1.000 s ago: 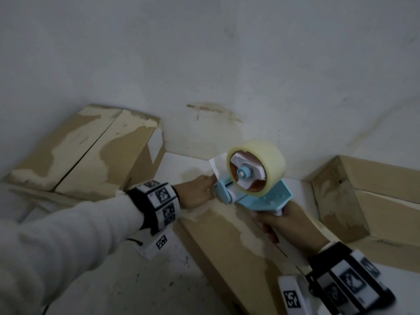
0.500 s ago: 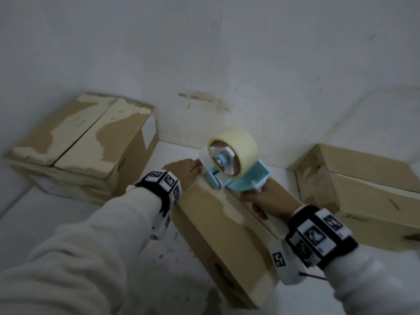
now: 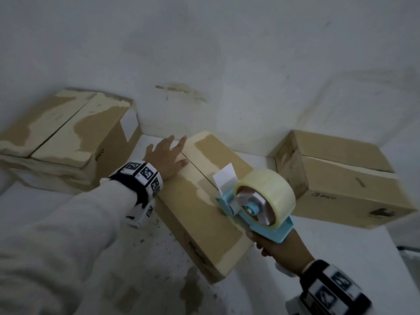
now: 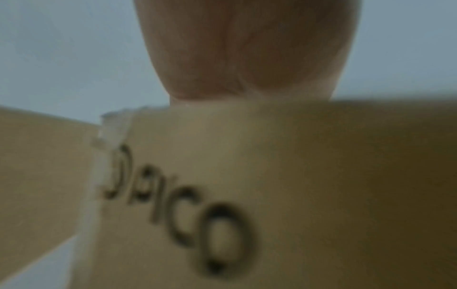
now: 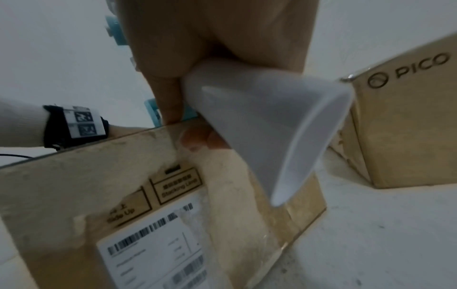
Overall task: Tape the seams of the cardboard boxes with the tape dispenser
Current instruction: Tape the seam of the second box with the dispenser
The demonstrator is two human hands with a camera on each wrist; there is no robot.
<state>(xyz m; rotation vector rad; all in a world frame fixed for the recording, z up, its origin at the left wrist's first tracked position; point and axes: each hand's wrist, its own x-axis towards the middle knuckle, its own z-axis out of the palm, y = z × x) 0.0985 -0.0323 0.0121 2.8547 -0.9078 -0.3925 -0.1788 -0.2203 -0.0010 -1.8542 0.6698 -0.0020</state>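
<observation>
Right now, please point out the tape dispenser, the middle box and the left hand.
tape dispenser [image 3: 266, 194]: head view, side of its tape roll.
middle box [image 3: 193, 208]: head view, bare top flap.
left hand [image 3: 167, 155]: head view, back of the hand.

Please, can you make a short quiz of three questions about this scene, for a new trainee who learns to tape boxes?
1. True or false: the left hand lies flat with straight fingers on the middle box.
2. Which hand holds the tape dispenser?
A) left hand
B) right hand
C) neither
3. How many cardboard boxes show in the head view, and what word is printed on the right box?

Key:
1. True; it rests at the far end of the lid, beside the seam.
2. B; the right hand grips the handle at the box's near end.
3. Three: the left box, the middle box, the right box. The word is PICO.
</observation>
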